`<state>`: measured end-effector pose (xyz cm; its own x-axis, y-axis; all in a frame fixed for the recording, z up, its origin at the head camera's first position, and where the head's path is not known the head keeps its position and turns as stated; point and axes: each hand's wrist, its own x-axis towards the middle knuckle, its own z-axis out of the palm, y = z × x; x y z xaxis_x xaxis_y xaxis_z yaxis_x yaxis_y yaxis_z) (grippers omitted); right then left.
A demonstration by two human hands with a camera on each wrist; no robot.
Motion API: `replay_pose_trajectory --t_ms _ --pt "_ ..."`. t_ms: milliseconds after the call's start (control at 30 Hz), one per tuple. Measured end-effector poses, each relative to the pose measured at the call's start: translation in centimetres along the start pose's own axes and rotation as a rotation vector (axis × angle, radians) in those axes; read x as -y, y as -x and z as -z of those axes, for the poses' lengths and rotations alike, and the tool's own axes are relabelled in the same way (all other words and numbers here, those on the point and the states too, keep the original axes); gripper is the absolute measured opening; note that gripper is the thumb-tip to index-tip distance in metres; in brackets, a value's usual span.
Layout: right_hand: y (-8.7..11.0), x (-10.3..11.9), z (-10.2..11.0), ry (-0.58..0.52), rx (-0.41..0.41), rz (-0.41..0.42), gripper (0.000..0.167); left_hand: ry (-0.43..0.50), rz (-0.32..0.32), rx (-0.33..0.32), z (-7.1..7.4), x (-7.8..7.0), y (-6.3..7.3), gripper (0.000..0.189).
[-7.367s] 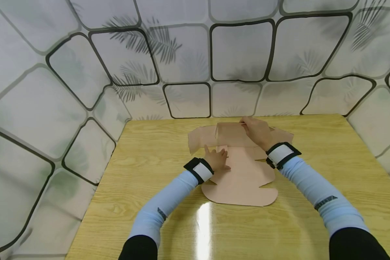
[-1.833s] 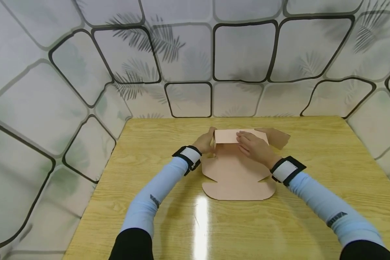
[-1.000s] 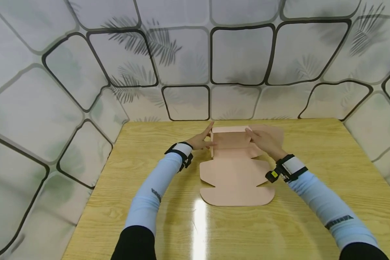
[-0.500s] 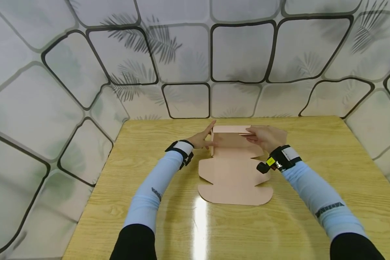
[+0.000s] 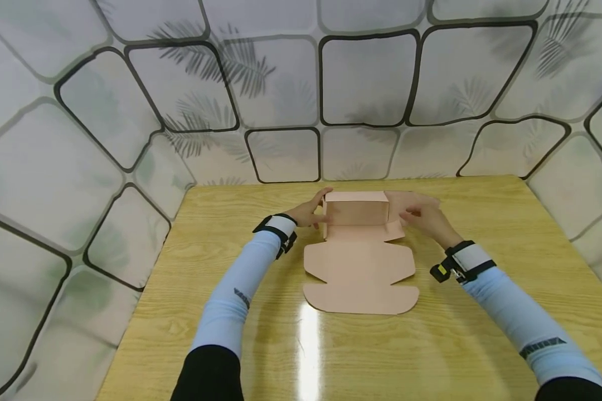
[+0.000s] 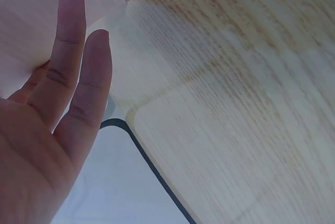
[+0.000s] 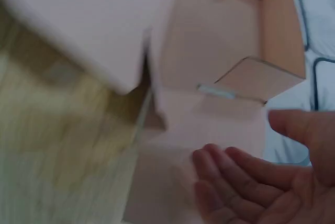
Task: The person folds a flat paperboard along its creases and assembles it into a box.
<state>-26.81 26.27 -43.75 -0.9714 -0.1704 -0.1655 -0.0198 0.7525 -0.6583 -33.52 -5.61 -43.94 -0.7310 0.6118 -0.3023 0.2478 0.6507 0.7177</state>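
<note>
A partly folded cardboard box [image 5: 358,267] lies on the table, its far part raised into a shallow, open-fronted compartment. The front panel, with its side flaps and rounded end, lies flat toward me. My left hand [image 5: 305,214] rests along the outside of the compartment's left wall, fingers extended; the left wrist view shows these fingers [image 6: 70,41] straight beside the cardboard. On the right, a long side flap [image 5: 398,201] sticks outward. My right hand [image 5: 430,220] is at this flap, and in the right wrist view its thumb and loosely bent fingers stand apart with nothing between them.
The wood-grain table [image 5: 241,278] reaches back to a wall covering [image 5: 368,78] printed with dark outlines and leaf shapes. Another patterned panel [image 5: 55,223] rises along the left side. A bright reflection lies on the table in front of the box.
The far end of the box has gone from a loosely folded strip to a standing compartment. My right hand has let go of its top edge and moved right. Lately the left hand has stayed.
</note>
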Motion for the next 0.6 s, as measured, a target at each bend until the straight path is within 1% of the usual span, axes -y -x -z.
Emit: replay_pose_trajectory --t_ms 33,67,133,167,267,367,500,533,600 --pt "0.1 -0.3 -0.2 0.059 0.016 0.002 0.046 0.001 0.006 -0.001 0.1 0.0 0.1 0.081" --pt "0.2 -0.5 -0.5 0.086 0.047 0.007 0.044 0.002 0.01 -0.001 0.1 0.1 0.1 0.08" --pt "0.4 -0.6 -1.2 0.093 0.104 0.011 0.039 0.005 0.018 0.002 0.1 0.1 0.3 0.08" --pt "0.5 -0.5 -1.5 0.08 0.115 0.019 0.036 0.006 0.02 0.003 0.1 0.1 0.3 0.08" --pt "0.6 0.3 -2.3 0.08 0.092 0.097 0.03 0.005 0.014 0.001 0.1 0.1 0.4 0.08" --pt "0.8 1.7 -3.0 0.057 0.1 0.14 0.028 -0.021 -0.007 -0.003 0.2 0.1 0.3 0.08" --pt "0.8 3.1 -4.0 0.07 0.149 0.137 0.043 -0.05 -0.027 -0.011 0.3 0.0 0.4 0.081" --pt "0.8 3.3 -4.3 0.079 0.146 0.154 0.047 -0.047 -0.028 -0.013 0.3 0.0 0.4 0.081" --pt "1.0 3.3 -5.2 0.163 0.113 0.218 0.054 -0.044 -0.029 -0.016 0.2 0.0 0.4 0.08"
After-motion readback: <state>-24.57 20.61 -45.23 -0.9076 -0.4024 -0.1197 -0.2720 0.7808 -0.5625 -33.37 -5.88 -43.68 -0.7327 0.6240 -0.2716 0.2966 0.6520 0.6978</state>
